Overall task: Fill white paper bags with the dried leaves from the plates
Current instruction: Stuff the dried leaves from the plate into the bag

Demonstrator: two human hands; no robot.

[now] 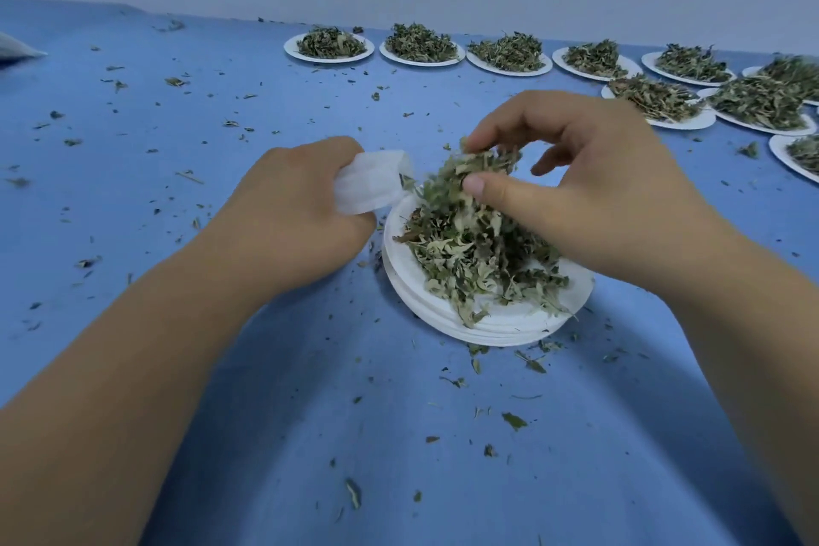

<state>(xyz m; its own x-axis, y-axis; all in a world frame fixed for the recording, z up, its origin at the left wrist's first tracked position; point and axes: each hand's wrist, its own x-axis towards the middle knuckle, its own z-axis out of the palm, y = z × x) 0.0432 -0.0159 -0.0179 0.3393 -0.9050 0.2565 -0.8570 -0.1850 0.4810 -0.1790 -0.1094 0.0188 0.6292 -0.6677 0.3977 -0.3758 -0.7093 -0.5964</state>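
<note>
- The left hand [296,208] grips a white paper bag [370,186], mouth facing the near plate [509,324].
- The right hand [589,186] pinches dried leaves [469,244] above it (further heaped plates [329,45] behind).

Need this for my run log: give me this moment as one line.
step: bagging | left hand: holds white paper bag | right hand: pinches dried leaves over plate | far plates: heaped

Open room over the blue cloth [155,191] left and front; leaf-heaped plates [330,59] along far edge and right side.
</note>
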